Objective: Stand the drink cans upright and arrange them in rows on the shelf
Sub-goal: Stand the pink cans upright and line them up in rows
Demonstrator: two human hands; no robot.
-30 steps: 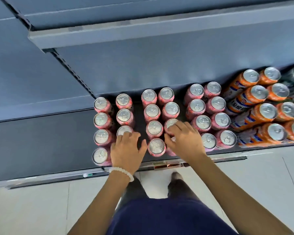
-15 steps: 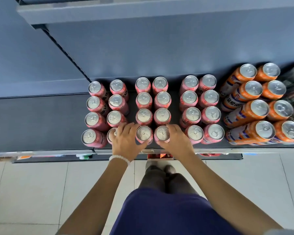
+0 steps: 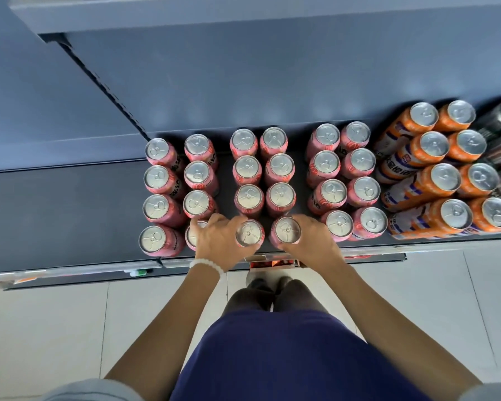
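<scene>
Now we look straight down on the dark shelf [image 3: 70, 215], where pink cans [image 3: 278, 169] stand upright in paired rows, with orange cans [image 3: 434, 146] to their right. Our left hand [image 3: 220, 241] curls around the front can of the third row [image 3: 250, 233], fingers spread toward its neighbour. Our right hand [image 3: 310, 241] wraps the front can beside it [image 3: 287, 230]. Both cans stand at the shelf's front edge, close together. A white bead bracelet [image 3: 207, 263] circles our left wrist.
</scene>
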